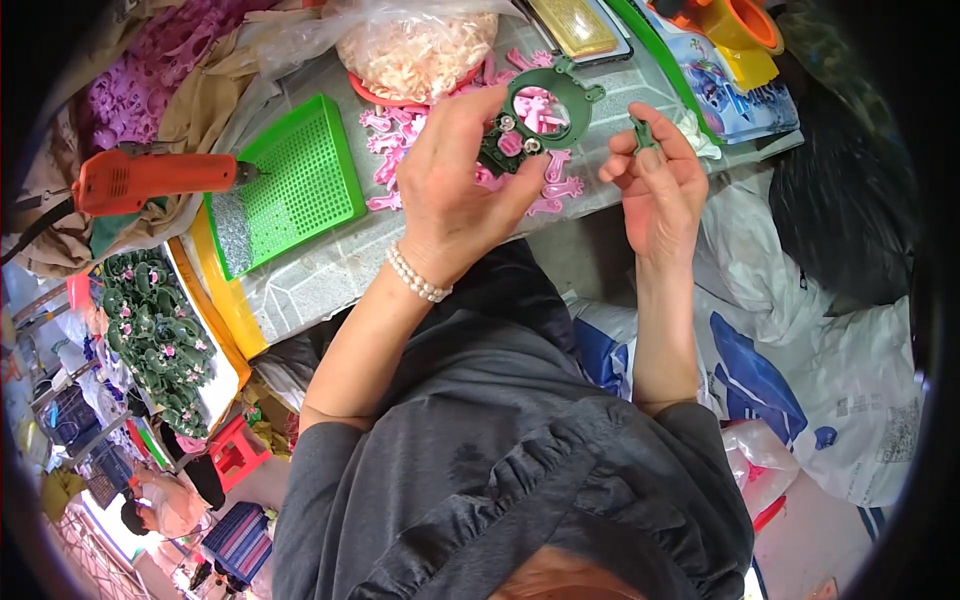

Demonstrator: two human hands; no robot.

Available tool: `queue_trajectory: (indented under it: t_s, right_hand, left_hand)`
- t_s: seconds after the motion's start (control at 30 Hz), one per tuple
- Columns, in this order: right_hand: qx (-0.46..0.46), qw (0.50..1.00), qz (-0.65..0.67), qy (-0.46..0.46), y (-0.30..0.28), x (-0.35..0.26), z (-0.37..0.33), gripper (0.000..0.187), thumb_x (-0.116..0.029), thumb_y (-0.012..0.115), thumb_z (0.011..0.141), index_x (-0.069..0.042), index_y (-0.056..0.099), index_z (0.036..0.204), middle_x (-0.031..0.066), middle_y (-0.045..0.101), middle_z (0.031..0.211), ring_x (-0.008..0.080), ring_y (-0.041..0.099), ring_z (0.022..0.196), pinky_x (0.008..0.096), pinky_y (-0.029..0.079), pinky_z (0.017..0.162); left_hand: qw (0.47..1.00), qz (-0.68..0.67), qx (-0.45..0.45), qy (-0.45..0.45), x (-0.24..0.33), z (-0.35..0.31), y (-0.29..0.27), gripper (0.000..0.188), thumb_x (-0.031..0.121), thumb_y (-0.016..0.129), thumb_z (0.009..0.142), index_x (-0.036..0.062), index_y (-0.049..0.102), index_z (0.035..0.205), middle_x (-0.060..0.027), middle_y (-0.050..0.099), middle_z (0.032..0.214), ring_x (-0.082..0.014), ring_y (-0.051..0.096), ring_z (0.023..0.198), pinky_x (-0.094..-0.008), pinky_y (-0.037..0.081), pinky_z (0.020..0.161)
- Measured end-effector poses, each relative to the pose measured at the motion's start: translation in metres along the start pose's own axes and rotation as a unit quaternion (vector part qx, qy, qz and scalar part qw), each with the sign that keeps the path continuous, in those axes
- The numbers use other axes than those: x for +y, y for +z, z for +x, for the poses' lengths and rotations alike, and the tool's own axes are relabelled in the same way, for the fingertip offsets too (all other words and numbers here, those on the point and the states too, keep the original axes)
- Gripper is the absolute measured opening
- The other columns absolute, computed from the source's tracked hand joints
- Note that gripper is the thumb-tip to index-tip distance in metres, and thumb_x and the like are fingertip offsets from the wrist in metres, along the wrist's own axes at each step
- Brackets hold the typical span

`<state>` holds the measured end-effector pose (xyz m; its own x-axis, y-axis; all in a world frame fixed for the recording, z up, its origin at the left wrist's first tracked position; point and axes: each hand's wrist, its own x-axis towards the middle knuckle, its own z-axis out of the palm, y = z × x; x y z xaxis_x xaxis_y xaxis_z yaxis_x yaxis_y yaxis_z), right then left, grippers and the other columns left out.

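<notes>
My left hand (448, 190), with a beaded bracelet at its wrist, grips a dark green plastic part (586, 100) with a round open ring. At the ring's lower left, between thumb and fingers, are a pink piece (510, 144) and small shiny metal bits. A little to the right, my right hand (668, 190) pinches a small dark green plastic piece (643, 134) between thumb and fingers, apart from the ring part. Beneath and around the left hand, many small pink plastic parts (566, 187) lie scattered on the table.
A green perforated tray (310, 170) holds small metal bits at its left. An orange electric screwdriver (150, 183) reaches over it. Behind my left hand, a red bowl (362, 88) carries cream-coloured pieces in a clear bag. Plastic bags (850, 400) crowd the right side; finished-looking green potted pieces (155, 330) stand left.
</notes>
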<state>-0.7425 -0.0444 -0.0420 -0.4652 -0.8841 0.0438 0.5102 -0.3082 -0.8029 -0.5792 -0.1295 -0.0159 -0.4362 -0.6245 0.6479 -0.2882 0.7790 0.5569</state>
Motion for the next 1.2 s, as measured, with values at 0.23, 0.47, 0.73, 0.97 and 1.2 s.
queue_trajectory:
  t_s: [0.23, 0.47, 0.73, 0.97, 1.2]
  right_hand:
    - [0.029, 0.999, -0.021, -0.010, 0.009, 0.007, 0.003, 0.041, -0.027, 0.054, 0.091, 0.005, 0.051, 0.115, 0.0147, 0.063, 0.086, 0.0171, 0.061, 0.070, 0.0298, 0.051, 0.064]
    - [0.069, 0.993, -0.033, -0.085, 0.058, 0.019, 0.039, 0.035, -0.029, 0.050, 0.093, 0.002, 0.054, 0.110, 0.0150, 0.064, 0.087, 0.0173, 0.062, 0.075, 0.0275, 0.051, 0.066]
    - [0.006, 0.994, -0.100, -0.049, 0.120, 0.041, 0.025, 0.040, -0.035, 0.047, 0.094, 0.002, 0.058, 0.104, 0.0108, 0.064, 0.077, 0.0154, 0.062, 0.067, 0.0263, 0.052, 0.063]
    - [-0.022, 0.980, -0.172, -0.097, 0.159, 0.065, 0.005, 0.036, -0.031, 0.049, 0.094, 0.002, 0.060, 0.100, 0.0072, 0.062, 0.071, 0.0106, 0.056, 0.064, 0.0211, 0.041, 0.057]
    - [-0.047, 0.975, -0.170, -0.133, 0.194, 0.087, -0.029, 0.032, -0.027, 0.053, 0.092, 0.003, 0.061, 0.100, 0.0061, 0.062, 0.067, 0.0094, 0.054, 0.059, 0.0202, 0.040, 0.055]
  left_hand:
    - [0.989, -0.097, -0.010, -0.109, 0.007, 0.001, -0.016, 0.054, 0.002, 0.075, 0.059, 0.0014, 0.053, 0.109, -0.0098, 0.054, 0.092, -0.0193, 0.055, 0.076, -0.0273, 0.048, 0.061]
    - [0.968, -0.185, -0.014, -0.167, 0.003, -0.015, -0.028, 0.057, 0.001, 0.076, 0.061, 0.0041, 0.052, 0.111, -0.0053, 0.052, 0.096, -0.0113, 0.053, 0.074, -0.0208, 0.045, 0.056]
    - [0.938, -0.255, 0.026, -0.232, -0.005, -0.039, -0.064, 0.047, 0.005, 0.076, 0.067, 0.0011, 0.053, 0.108, -0.0052, 0.052, 0.096, -0.0083, 0.051, 0.071, -0.0190, 0.046, 0.057]
    - [0.907, -0.284, 0.065, -0.305, -0.007, -0.066, -0.103, 0.042, -0.005, 0.066, 0.078, -0.0026, 0.046, 0.115, -0.0054, 0.059, 0.092, -0.0099, 0.059, 0.076, -0.0210, 0.049, 0.068]
    - [0.860, -0.369, 0.082, -0.343, -0.018, -0.102, -0.140, 0.027, 0.004, 0.066, 0.081, -0.0008, 0.060, 0.107, -0.0036, 0.063, 0.092, -0.0082, 0.060, 0.076, -0.0201, 0.049, 0.062]
